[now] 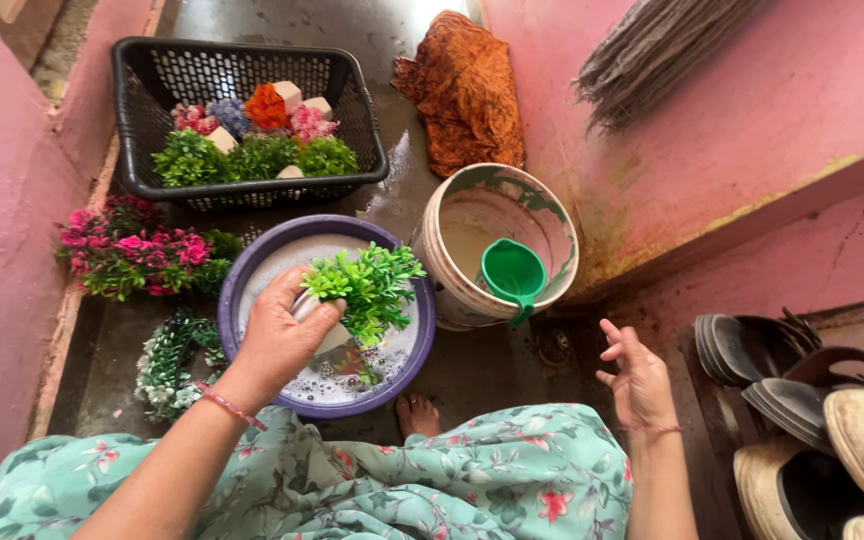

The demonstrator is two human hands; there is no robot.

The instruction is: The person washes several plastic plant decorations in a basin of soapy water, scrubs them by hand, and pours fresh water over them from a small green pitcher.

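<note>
I see my left hand (282,335) closed around the small white pot of a green artificial plant (367,288), fingers wrapped over the top of the pot so the leafy sprigs stick out to the right of my knuckles. The plant hangs just above the soapy water in the purple basin (252,262), roughly over its middle, tilted so the foliage points toward the bucket.

My right hand (637,375) holds nothing; its fingers are spread loosely in the air above the wet floor, well apart from the basin and near the sandals (802,395) at the right.

Just right of the basin stands a white bucket (542,215) with a green mug (512,272) hooked inside it. Behind the basin sits a black basket (142,110) holding more small potted greens and coloured flowers. Pink flower bunches (137,250) and a white-flowered sprig (167,365) lie on the floor to the basin's left. An orange cloth (462,90) lies behind the bucket.
</note>
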